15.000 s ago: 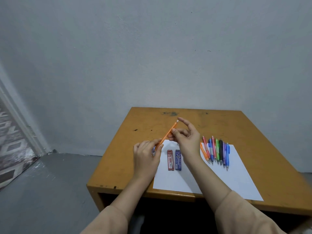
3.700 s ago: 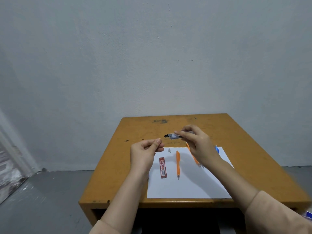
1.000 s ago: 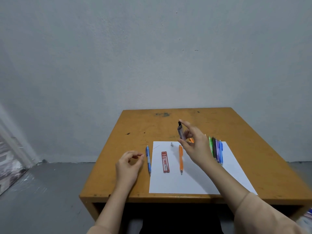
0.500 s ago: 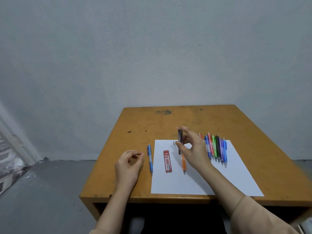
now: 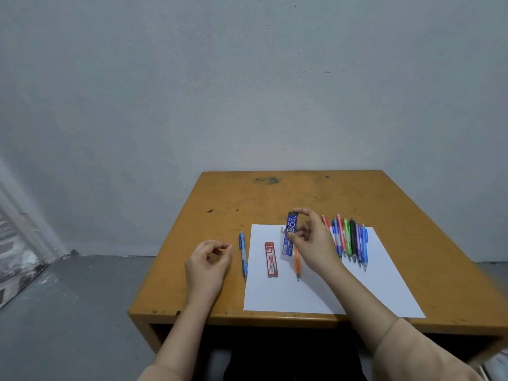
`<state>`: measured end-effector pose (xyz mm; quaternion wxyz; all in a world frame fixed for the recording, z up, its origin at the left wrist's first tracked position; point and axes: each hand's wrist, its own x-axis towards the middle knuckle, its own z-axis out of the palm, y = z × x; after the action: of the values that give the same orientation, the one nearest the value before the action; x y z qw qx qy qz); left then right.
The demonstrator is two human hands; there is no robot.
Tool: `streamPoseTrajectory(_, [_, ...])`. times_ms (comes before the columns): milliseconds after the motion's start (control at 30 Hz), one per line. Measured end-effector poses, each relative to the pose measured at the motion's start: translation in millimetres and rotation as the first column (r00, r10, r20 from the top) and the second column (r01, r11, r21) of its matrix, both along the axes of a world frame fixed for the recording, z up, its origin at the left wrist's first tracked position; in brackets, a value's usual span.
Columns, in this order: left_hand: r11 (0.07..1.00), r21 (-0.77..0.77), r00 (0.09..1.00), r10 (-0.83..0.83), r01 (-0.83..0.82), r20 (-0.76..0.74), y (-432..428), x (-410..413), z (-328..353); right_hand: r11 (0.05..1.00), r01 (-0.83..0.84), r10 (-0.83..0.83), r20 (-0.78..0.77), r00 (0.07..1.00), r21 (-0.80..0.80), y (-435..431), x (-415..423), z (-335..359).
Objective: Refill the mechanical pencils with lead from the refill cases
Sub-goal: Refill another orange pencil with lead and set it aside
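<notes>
Half orange pencil (image 5: 297, 266) — behind right hand (image 5: 310, 240)

The table (image 5: 412, 215) is worn, matt wood with dark scuffs, the sheet (image 5: 371, 284) smooth white paper, the blue refill case (image 5: 291, 224) and red refill case (image 5: 271, 259) seemingly glossy plastic, the wall (image 5: 247, 78) faintly rough, matt paint.

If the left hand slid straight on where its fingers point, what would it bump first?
Probably the blue pencil, lying on the table just past the curled fingertips of the left hand, though depth is unclear.
</notes>
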<state>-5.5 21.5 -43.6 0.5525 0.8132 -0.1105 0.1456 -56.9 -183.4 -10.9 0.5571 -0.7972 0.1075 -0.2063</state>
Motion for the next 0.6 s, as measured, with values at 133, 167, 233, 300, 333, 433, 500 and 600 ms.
streamPoseTrajectory(133, [1.000,-0.005,1.000,-0.004,0.004,0.005,0.3,-1.1,0.4,0.999,-0.038,0.036,-0.077,0.996,-0.023,1.0,-3.4,-3.6])
streamPoseTrajectory(167, [1.000,-0.006,1.000,-0.006,0.006,0.006,0.4,-1.1,0.4,0.998,-0.054,0.051,-0.104,0.993,-0.030,1.4,-4.0,-4.2])
streamPoseTrajectory(233, [1.000,-0.010,1.000,-0.011,0.011,0.013,0.5,-1.1,0.4,0.995,-0.083,0.073,-0.153,0.985,-0.058,2.0,-4.2,-6.5])
streamPoseTrajectory(300, [1.000,-0.007,1.000,-0.010,0.010,0.015,0.5,-1.1,0.5,0.992,-0.089,0.072,-0.183,0.981,-0.088,2.1,-3.4,-8.6])
streamPoseTrajectory(333, [1.000,-0.007,1.000,-0.010,0.010,0.014,0.4,-1.1,0.5,0.989,-0.086,0.062,-0.194,0.979,-0.118,2.1,-3.5,-8.9])
streamPoseTrajectory(433, [1.000,-0.008,1.000,-0.006,0.006,0.011,0.2,-1.3,0.1,0.964,-0.077,0.025,-0.199,0.980,-0.255,1.7,-3.4,-7.2])
streamPoseTrajectory(500, [1.000,-0.005,1.000,-0.004,0.004,0.017,0.0,-1.0,-0.1,0.957,-0.081,0.020,-0.215,0.976,-0.278,0.1,-2.0,-6.8])
streamPoseTrajectory(600, [1.000,0.006,1.000,-0.008,0.008,0.018,-0.3,-0.5,0.1,0.948,-0.105,0.020,-0.273,0.962,-0.300,-3.2,1.0,-10.8])
